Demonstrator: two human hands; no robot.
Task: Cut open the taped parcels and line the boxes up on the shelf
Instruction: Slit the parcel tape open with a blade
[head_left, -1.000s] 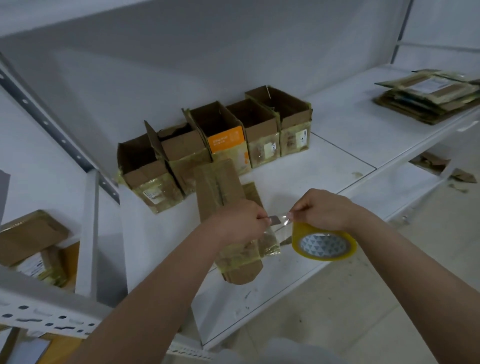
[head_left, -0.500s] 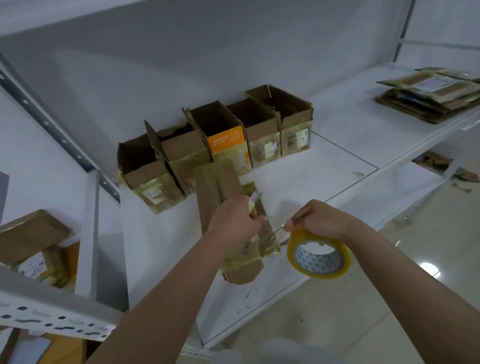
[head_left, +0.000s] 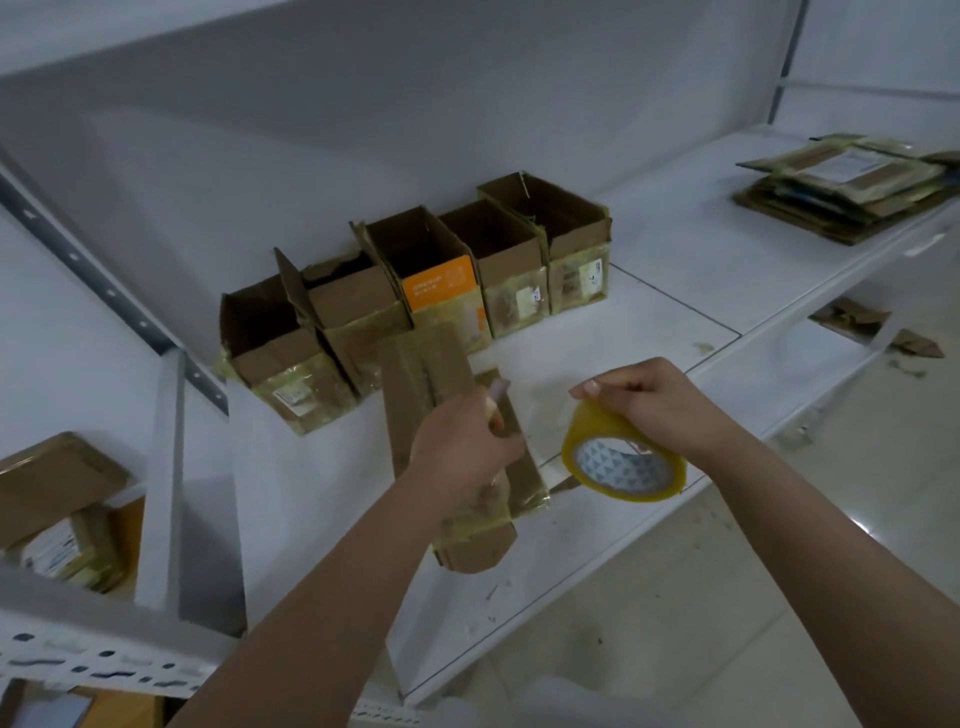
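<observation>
- Holding cutter (head_left: 497, 391) in clenched left hand (head_left: 460, 449); right hand (head_left: 652, 400) fingers pinch tape roll (head_left: 623, 460) at 3 o'clock.
- Flat taped parcel (head_left: 441, 374) lies on shelf (head_left: 649, 332) under left hand; five opened boxes (head_left: 441, 280) lined up at 12.
- Step, prob.: between parcels.
- Next: put roll down, steady parcel w/ right hand, slit tape.

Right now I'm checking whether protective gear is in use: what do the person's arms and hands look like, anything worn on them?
Nothing is worn that shows. The left hand and right hand are bare, with no gloves, and no ring or watch shows. Both forearms are bare up to the frame edge, with no sleeves in view. Short fingernails show on the right hand.
</observation>
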